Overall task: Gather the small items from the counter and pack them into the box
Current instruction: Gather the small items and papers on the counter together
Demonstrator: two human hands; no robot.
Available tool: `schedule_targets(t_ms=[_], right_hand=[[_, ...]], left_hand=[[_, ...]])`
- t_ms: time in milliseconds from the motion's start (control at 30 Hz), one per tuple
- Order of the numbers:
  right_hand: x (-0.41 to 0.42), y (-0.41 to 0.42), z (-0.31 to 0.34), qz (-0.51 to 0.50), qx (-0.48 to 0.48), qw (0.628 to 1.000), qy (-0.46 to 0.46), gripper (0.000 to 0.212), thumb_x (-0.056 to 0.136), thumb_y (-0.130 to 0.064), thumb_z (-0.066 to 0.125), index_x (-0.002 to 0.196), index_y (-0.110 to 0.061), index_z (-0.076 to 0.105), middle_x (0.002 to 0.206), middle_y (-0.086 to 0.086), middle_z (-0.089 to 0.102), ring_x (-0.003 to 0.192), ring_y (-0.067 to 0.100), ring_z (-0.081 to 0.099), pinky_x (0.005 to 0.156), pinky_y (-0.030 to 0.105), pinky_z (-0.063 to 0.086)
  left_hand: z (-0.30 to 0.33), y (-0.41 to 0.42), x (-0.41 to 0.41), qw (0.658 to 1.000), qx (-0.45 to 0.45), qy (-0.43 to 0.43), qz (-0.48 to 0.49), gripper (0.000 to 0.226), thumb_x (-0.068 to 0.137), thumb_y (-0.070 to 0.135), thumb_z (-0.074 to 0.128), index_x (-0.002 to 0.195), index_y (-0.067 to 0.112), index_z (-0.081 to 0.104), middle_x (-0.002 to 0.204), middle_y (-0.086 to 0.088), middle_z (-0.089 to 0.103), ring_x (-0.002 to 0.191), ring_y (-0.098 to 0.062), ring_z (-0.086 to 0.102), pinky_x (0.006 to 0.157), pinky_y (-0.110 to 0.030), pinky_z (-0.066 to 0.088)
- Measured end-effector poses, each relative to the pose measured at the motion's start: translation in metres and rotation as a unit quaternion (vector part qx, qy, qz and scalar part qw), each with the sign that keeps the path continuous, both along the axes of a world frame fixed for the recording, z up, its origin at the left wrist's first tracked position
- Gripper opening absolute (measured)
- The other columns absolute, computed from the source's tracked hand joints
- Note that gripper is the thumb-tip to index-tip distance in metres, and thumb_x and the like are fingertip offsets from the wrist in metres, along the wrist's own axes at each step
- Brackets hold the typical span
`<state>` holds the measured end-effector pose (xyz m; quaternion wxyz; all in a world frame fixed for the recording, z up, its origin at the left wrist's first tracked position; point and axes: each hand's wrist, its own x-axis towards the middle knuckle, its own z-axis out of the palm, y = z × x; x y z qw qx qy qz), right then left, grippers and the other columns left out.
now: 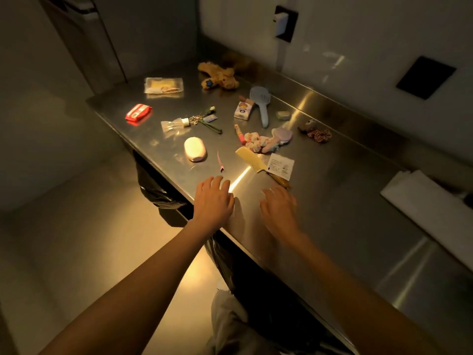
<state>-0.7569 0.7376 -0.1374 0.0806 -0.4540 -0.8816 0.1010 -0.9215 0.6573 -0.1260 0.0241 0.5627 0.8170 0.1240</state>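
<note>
Print on the white sachet [280, 166] and small carton [243, 111] — too small to read.

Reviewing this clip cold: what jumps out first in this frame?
Two bare hands, the left hand and right hand, are held open over the near edge of a steel counter, holding nothing. Beyond them lies a scatter of small items: a yellow comb nearest, a pale soap-like oval to its left, a red packet further left, and a tan plush toy at the back.
</note>
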Motion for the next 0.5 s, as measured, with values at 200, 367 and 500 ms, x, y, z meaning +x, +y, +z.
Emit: schedule_targets(t_ms=[200,367,500], right_hand=[[-0.015,0.048,-0.010,-0.070,-0.033,0.997,-0.003,0.040,0.099,-0.032,0.039,0.136,-0.017,0.048,0.144,0.006,0.043,0.137,0.023,0.032,0.109,0.042,0.031],[-0.027,0.081,-0.010,-0.100,-0.050,0.994,-0.006,0.044,0.100,-0.034,0.036,0.140,-0.018,0.043,0.150,0.006,0.036,0.141,0.023,0.025,0.112,0.041,0.022],[-0.031,0.097,-0.012,-0.141,-0.056,0.988,-0.003,0.044,0.100,-0.035,0.037,0.140,-0.018,0.043,0.151,0.005,0.033,0.141,0.024,0.023,0.114,0.043,0.019]], left_hand=[[-0.010,0.078,-0.021,0.998,-0.029,0.002,-0.053,0.041,0.098,0.039,0.036,0.130,0.018,0.049,0.139,-0.006,0.047,0.129,-0.025,0.038,0.108,-0.039,0.029],[-0.016,0.117,-0.034,0.995,-0.052,0.010,-0.081,0.043,0.097,0.042,0.036,0.133,0.019,0.046,0.142,-0.005,0.044,0.131,-0.024,0.037,0.109,-0.039,0.029],[-0.017,0.142,-0.045,0.990,-0.065,0.014,-0.124,0.046,0.097,0.044,0.035,0.134,0.019,0.044,0.144,-0.007,0.041,0.132,-0.026,0.035,0.110,-0.041,0.030]])
